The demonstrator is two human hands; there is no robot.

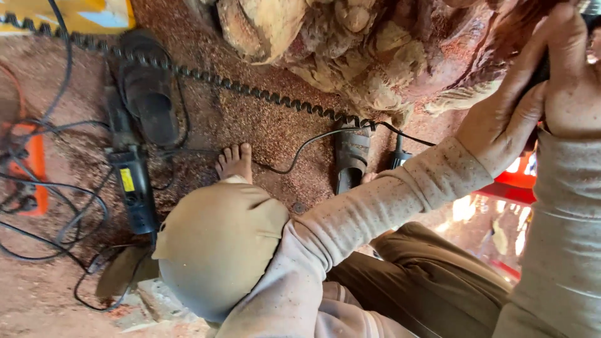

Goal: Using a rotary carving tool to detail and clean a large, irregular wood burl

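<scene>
A dark, slim tool handle (543, 70) is being clasped at the upper right of the view, against the knobbly, reddish-brown carved wood block (375, 50); only a sliver of the handle is being shown between the fingers. It is being wrapped by both hands: the left hand (501, 119) is being curled around it from below, wrist bent, and the right hand (573, 75) is being closed over it from above, fingers pressed tight. Both forearms are being covered by dust-speckled beige knit sleeves (388, 200). Below the wood block, a black coiled cable (250, 91) is being stretched across the sawdust-strewn red floor (275, 131). Further left of the block, a black electric grinder with a yellow label (133, 184) is lying among tangled black cords (56, 213), beside a dark rubber sandal (150, 94). A bare foot (235, 161) is being rested below the cable.
</scene>
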